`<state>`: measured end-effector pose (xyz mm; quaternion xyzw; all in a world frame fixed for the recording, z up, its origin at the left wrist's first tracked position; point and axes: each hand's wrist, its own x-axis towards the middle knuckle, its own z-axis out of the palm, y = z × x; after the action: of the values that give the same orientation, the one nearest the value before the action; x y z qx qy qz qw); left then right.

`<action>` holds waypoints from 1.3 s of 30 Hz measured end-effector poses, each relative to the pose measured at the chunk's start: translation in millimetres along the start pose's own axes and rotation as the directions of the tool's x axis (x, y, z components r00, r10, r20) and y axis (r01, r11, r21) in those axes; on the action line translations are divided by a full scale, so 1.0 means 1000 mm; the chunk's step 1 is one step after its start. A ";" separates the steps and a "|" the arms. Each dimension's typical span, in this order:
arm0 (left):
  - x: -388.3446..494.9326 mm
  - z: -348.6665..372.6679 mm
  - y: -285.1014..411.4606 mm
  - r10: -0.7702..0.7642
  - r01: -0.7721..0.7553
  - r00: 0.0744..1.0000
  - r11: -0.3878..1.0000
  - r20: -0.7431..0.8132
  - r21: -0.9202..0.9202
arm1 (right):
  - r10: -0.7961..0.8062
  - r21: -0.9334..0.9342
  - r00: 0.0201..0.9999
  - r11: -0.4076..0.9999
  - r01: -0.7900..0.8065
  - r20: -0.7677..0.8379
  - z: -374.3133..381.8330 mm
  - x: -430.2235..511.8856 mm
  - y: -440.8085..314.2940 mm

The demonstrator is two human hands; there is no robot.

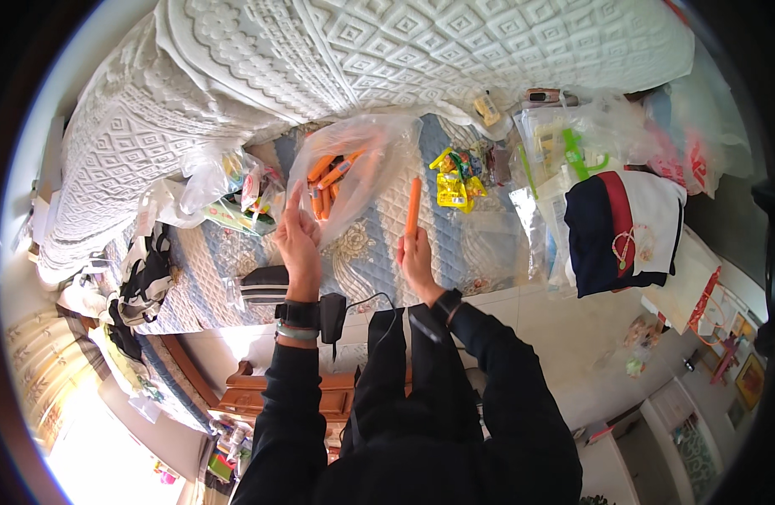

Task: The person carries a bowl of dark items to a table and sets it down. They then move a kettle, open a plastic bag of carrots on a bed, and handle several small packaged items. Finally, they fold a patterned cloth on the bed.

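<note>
My right hand (pixel 416 259) grips the lower end of a slim orange stick (pixel 414 207), which looks like a wrapped sausage and points away from me. At the near left edge of a clear plastic bag (pixel 387 183) is my left hand (pixel 297 246). Its index finger stretches forward and the other fingers are bent; whether they pinch the bag is unclear. Several similar orange sticks (pixel 330 177) lie inside the bag. Beyond my right hand, yellow snack packets (pixel 453 189) rest on the blue and beige quilted bed cover (pixel 352 252).
A white patterned blanket (pixel 425 57) is heaped at the back. Packaged goods (pixel 251 189) lie left, near a striped dark pouch (pixel 265 285). On the right are plastic bags (pixel 589 132) and folded clothing (pixel 624 230). A black adapter with a cable (pixel 332 315) hangs by my left wrist.
</note>
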<state>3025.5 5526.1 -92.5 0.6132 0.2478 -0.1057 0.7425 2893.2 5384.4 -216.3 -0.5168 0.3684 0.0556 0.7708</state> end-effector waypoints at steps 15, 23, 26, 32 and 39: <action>-0.004 0.011 0.002 0.057 -0.063 0.997 0.991 0.052 0.115 | -0.129 0.006 0.984 0.992 0.130 0.122 0.111 0.020 -0.105; -0.002 0.009 0.011 -0.053 0.053 0.998 0.999 0.042 0.003 | -0.630 -0.723 0.757 0.604 0.336 -0.174 0.093 0.044 -0.086; -0.003 0.007 0.012 -0.097 0.098 0.994 0.995 0.040 -0.009 | -0.440 -0.467 0.852 0.839 0.278 -0.285 0.089 0.086 -0.090; -0.002 0.000 0.015 -0.138 0.140 0.990 0.988 0.038 -0.062 | -0.280 -0.208 0.900 0.953 0.220 -0.334 0.083 0.139 -0.095; -0.002 0.004 0.030 -0.087 0.087 0.996 0.981 0.008 -0.172 | -0.349 -0.099 0.929 0.936 0.338 -0.127 0.108 0.097 -0.143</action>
<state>3038.9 5528.4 -65.5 0.5353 0.2822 -0.1163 0.7876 3085.1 5380.4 -148.4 -0.6047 0.3243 -0.1034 0.7201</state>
